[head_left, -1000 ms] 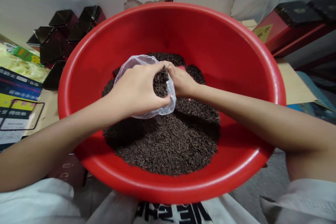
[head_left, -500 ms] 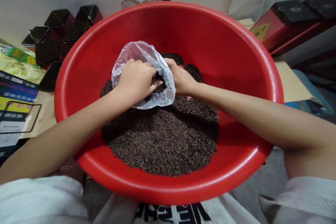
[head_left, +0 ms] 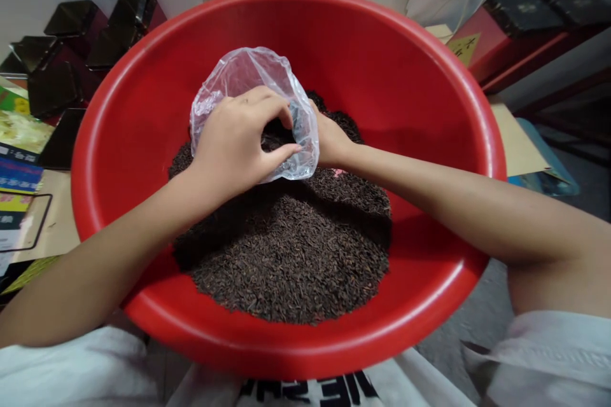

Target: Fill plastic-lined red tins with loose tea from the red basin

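A clear plastic bag [head_left: 258,67] stands with its mouth up over a heap of dark, short dry bits that look like loose tea [head_left: 296,261]. My left hand [head_left: 233,133] is at the bag's mouth, thumb and fingers apart in a curve, with nothing visible between them. Dark contents show through that gap. On the bag's right side, my right hand [head_left: 331,140] grips it from outside; its fingertips are hidden behind the plastic. Both bag and heap are inside a big red basin [head_left: 410,89].
Dark-topped boxes [head_left: 55,89] stand at the left, and similar red boxes [head_left: 520,13] at the right. Printed packaging [head_left: 19,172] lies left of the basin. A cardboard sheet [head_left: 515,140] is beyond its right rim.
My left hand has risen a little and spread its thumb away from its fingers. The right hand keeps its place at the bag. The whole view has shifted slightly.
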Motion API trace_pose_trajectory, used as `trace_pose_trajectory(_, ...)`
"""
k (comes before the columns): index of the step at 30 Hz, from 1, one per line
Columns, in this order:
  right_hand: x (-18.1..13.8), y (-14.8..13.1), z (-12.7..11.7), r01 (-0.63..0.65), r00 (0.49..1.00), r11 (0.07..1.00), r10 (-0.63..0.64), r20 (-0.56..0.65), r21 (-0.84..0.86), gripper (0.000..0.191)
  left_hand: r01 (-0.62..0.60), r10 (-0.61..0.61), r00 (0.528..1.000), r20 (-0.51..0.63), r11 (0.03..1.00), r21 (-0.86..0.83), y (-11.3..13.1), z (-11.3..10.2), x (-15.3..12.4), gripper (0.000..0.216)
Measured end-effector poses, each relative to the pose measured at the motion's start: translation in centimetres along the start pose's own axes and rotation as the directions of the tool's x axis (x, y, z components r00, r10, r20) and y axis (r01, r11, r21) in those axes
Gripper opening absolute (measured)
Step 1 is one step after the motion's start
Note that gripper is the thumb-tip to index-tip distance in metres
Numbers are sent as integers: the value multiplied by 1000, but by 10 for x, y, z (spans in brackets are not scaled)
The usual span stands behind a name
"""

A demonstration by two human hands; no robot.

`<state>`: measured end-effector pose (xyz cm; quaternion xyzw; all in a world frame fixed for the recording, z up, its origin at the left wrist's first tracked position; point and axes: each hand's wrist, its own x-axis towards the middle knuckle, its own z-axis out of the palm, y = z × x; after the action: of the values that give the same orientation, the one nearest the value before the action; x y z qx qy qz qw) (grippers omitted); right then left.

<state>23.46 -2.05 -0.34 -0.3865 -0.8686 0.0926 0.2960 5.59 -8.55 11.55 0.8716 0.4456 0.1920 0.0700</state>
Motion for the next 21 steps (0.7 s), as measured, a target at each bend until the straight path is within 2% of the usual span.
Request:
trace_pose_trajectory(2,0,2,1,-28,1000,1000,28,-12,-9,90,-91,94,995,39,993,-79,13,-6,-13,13)
trace_pose_trajectory(4,0,5,3,-32,999,999,32,-25,-14,92,-138,183,957,223,970,-202,28,-4,-27,16)
trace_pose_trajectory(5,0,7,3,-23,999,999,23,-29,-23,93,-120,212,905,369,959,-257,32,2,-33,24)
trace_pose_trajectory(6,0,8,4,-11,999,999,10,-30,-35,94,-85,221,833,507,957,-277,34,11,-38,38)
trace_pose_trajectory(7,0,8,4,1,1000,999,-3,-28,-49,94,-47,199,750,631,967,-250,33,24,-40,58)
trace_pose_trajectory(8,0,8,4,3,1000,998,-5,-28,-61,94,-7,136,698,703,983,-182,29,40,-41,83)
trace_pose_trajectory(10,-1,8,4,-12,1000,997,10,-27,-75,94,102,-40,662,748,994,-37,11,74,-38,118)
trace_pose_trajectory(12,-1,7,4,-31,999,996,29,-25,-80,93,189,-124,656,745,982,-3,-10,104,-33,129)
trace_pose_trajectory(14,-2,6,4,-37,999,997,36,-15,-74,92,306,-187,552,813,952,10,-27,124,-30,125)
trace_pose_trajectory(16,-1,6,3,-32,999,998,32,-6,-57,92,364,-189,564,804,931,-37,-34,131,-29,117)
trace_pose_trajectory(18,-1,6,3,-29,1000,999,29,-6,-37,92,414,-155,601,784,900,-139,-34,130,-30,111)
trace_pose_trajectory(21,0,5,2,-51,999,999,51,-6,-19,93,517,-56,583,810,795,-318,-27,120,-30,103)
